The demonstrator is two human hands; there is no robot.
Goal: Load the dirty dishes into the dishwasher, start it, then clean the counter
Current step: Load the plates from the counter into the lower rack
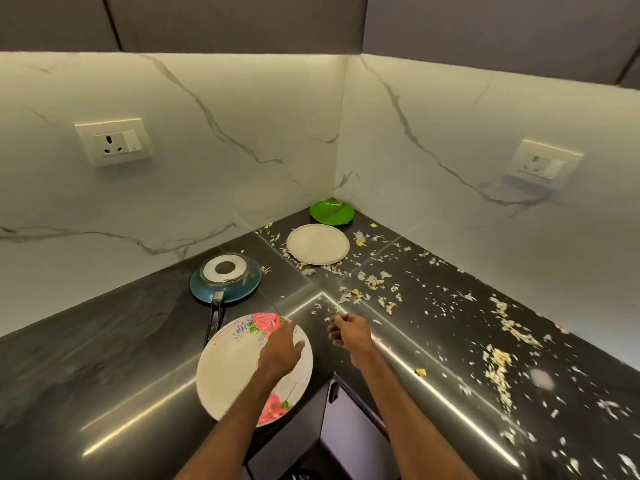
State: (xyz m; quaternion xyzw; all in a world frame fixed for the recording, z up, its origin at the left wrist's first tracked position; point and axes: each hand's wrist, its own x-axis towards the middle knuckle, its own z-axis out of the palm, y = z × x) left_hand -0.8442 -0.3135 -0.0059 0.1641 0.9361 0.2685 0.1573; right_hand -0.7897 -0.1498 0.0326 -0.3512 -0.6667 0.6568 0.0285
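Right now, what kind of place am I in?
Most likely a home kitchen corner: a dark stone counter carrying an upturned frying pan, a floral plate and scattered food scraps, below a marble-look backsplash with a wall socket.

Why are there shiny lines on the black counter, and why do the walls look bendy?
Head view: the lines are glare from the light under the cabinets on the glossy counter; the wide-angle lens bends the walls; crumbs at right blur.
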